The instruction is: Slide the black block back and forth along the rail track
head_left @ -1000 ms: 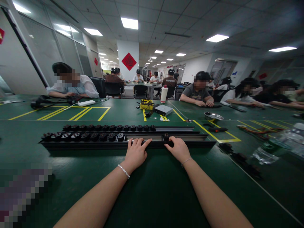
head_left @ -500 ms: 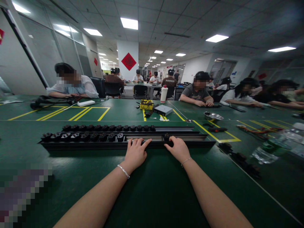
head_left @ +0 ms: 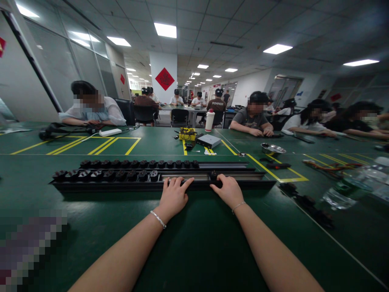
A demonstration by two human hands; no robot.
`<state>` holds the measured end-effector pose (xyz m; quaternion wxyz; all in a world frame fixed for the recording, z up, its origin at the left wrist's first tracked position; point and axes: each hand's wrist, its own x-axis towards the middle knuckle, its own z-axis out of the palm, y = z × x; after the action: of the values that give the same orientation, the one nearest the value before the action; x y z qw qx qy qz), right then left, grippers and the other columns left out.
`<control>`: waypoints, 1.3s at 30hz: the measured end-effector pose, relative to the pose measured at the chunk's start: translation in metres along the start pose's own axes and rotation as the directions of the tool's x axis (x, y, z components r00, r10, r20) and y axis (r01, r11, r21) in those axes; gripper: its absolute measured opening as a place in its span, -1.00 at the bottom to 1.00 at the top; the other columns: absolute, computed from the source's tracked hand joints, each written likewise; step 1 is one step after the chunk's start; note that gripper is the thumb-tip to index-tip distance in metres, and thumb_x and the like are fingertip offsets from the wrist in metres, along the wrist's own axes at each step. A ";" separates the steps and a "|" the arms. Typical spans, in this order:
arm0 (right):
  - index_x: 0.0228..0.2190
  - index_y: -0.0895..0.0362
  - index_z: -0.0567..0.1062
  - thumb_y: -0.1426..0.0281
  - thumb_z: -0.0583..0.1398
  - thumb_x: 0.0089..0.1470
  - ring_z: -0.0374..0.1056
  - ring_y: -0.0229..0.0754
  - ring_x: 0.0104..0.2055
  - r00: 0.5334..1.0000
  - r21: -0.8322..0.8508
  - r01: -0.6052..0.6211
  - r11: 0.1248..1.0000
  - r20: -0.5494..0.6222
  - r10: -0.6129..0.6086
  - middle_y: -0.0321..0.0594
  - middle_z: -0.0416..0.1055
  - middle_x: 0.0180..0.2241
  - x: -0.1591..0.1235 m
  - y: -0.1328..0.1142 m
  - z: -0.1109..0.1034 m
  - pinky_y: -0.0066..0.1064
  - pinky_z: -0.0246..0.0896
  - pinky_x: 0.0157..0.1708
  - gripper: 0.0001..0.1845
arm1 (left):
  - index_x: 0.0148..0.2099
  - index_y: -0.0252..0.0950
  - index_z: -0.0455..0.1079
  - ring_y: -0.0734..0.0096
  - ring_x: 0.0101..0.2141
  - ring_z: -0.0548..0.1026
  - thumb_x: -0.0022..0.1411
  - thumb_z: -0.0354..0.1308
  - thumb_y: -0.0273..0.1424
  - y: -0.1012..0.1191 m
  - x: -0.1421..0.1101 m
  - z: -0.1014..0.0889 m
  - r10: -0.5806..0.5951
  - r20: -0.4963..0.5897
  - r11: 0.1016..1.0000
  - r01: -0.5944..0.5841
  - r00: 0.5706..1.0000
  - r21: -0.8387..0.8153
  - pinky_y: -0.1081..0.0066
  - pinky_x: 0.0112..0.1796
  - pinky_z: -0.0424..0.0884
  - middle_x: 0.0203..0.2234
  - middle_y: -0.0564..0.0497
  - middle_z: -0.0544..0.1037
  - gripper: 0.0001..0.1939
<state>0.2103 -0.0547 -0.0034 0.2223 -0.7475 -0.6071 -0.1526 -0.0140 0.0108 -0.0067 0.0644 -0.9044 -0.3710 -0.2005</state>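
Observation:
A long black rail [head_left: 91, 185] lies across the green table in front of me, with a row of several black round sockets [head_left: 106, 175] set in its left half. My left hand [head_left: 174, 196] rests flat on the rail's front edge, fingers spread. To its right, my right hand [head_left: 227, 190] has its fingers curled round one black round socket [head_left: 214, 174] sitting in the rail's channel. A second rail [head_left: 225, 165] with its own row of sockets lies just behind the first.
Loose black sockets [head_left: 304, 201] and clear plastic bags [head_left: 355, 184] lie to the right. A metal bowl [head_left: 272, 149], a yellow box [head_left: 187, 133], a grey box [head_left: 208, 140] and a white bottle [head_left: 209, 120] stand further back. Several people sit at the far tables.

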 end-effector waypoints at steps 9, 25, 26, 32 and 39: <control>-0.43 0.06 0.33 0.18 0.19 -0.04 0.32 -0.08 -0.32 1.000 0.011 -0.004 1.000 -0.029 0.004 -0.20 0.42 -0.44 0.000 0.003 0.002 -0.27 0.14 -0.22 -0.78 | 0.25 0.04 0.08 0.17 0.03 0.28 0.13 0.05 -0.42 0.002 0.000 -0.003 -0.018 0.019 1.000 0.018 1.000 0.002 0.08 0.09 0.01 0.04 -0.03 0.36 -0.37; -0.42 0.05 0.32 0.14 0.19 -0.03 0.36 -0.08 -0.29 1.000 0.010 -0.018 1.000 -0.022 0.019 -0.23 0.44 -0.45 -0.001 0.004 0.002 -0.12 0.04 0.03 -0.74 | 0.25 0.03 0.08 0.17 0.03 0.28 0.14 0.05 -0.42 0.001 0.000 -0.001 -0.007 0.010 1.000 0.007 1.000 0.000 0.07 0.09 0.01 0.04 -0.03 0.36 -0.37; -0.42 0.06 0.32 0.14 0.19 -0.03 0.36 -0.08 -0.29 1.000 0.011 -0.018 1.000 -0.023 0.018 -0.22 0.43 -0.45 -0.001 0.004 0.002 -0.13 0.05 0.02 -0.74 | 0.25 0.02 0.08 0.17 0.03 0.28 0.14 0.04 -0.42 0.001 0.000 -0.001 -0.004 0.008 1.000 0.004 1.000 0.000 0.07 0.09 0.01 0.04 -0.03 0.36 -0.37; -0.42 0.07 0.33 0.13 0.18 -0.03 0.36 -0.08 -0.31 0.999 0.014 -0.027 1.000 -0.032 0.028 -0.22 0.43 -0.45 -0.001 0.005 0.004 -0.14 0.07 0.00 -0.73 | 0.25 0.03 0.07 0.17 0.02 0.28 0.14 0.04 -0.41 -0.001 0.001 0.001 0.006 -0.002 1.000 -0.006 1.000 0.002 0.06 0.08 0.02 0.03 -0.03 0.36 -0.37; -0.41 0.07 0.32 0.12 0.20 -0.06 0.36 -0.07 -0.29 0.998 0.024 -0.046 0.999 -0.044 0.047 -0.19 0.43 -0.44 -0.001 0.006 0.007 -0.14 0.06 0.03 -0.70 | 0.25 0.03 0.08 0.17 0.02 0.29 0.13 0.05 -0.41 -0.001 0.000 0.002 0.004 -0.012 1.000 -0.005 1.000 0.000 0.07 0.08 0.02 0.03 -0.02 0.37 -0.37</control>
<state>0.2158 -0.0532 -0.0109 0.2480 -0.7550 -0.5863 -0.1569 -0.0139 0.0123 -0.0085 0.0669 -0.9041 -0.3686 -0.2058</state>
